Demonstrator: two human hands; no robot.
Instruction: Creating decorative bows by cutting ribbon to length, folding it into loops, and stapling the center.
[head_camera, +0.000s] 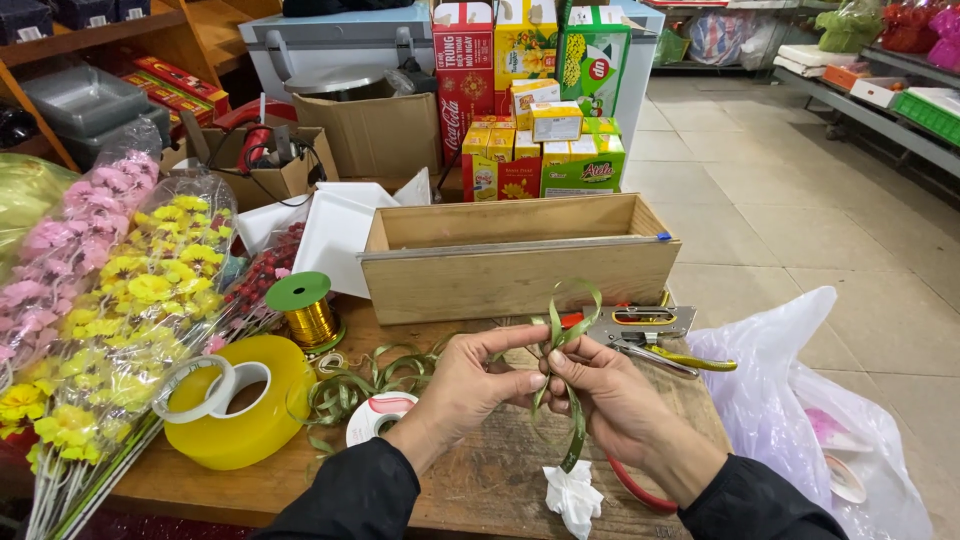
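Just in front of the wooden box, both hands pinch a green ribbon: left hand and right hand meet fingertip to fingertip, loops standing above them, tail hanging down toward the worktop.

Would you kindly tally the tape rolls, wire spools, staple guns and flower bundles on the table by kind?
Tape rolls: 2, a big yellowish roll and a smaller clear one
Gold wire spools: 1
Staple guns: 1
Wrapped flower bundles: 2, pink and yellow
Total: 6
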